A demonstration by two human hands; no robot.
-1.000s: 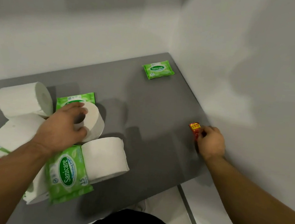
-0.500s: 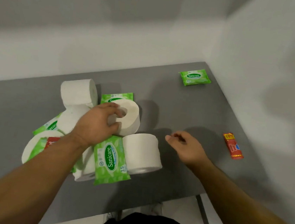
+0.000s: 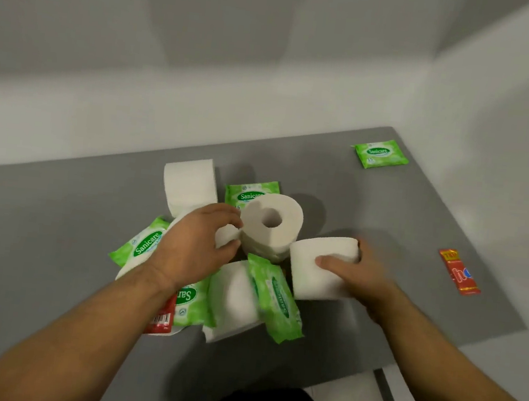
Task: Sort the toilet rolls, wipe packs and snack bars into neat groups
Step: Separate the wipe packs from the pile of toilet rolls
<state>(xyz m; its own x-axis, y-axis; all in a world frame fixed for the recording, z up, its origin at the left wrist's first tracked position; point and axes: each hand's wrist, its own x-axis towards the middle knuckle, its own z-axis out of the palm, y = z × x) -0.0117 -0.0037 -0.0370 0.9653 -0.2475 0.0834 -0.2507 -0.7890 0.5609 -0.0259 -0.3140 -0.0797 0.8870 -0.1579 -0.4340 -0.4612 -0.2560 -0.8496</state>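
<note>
On the grey table [image 3: 56,226], a jumble of white toilet rolls and green wipe packs lay near the middle. The left hand [image 3: 198,245] curled its fingers [image 3: 232,221] round the side of a white toilet roll standing on end [image 3: 272,224]. The right hand [image 3: 360,277] gripped a white toilet roll lying on its side [image 3: 321,266], thumb across the front and fingers behind. A green wipe pack [image 3: 273,300] leaned on another white roll [image 3: 235,299] toward the near edge. A red snack bar wrapper [image 3: 162,319] showed partly beneath the left forearm. A lone green wipe pack [image 3: 381,153] lay by the far right corner, and a red snack bar [image 3: 459,272] lay near the right edge, well apart from the jumble.
</note>
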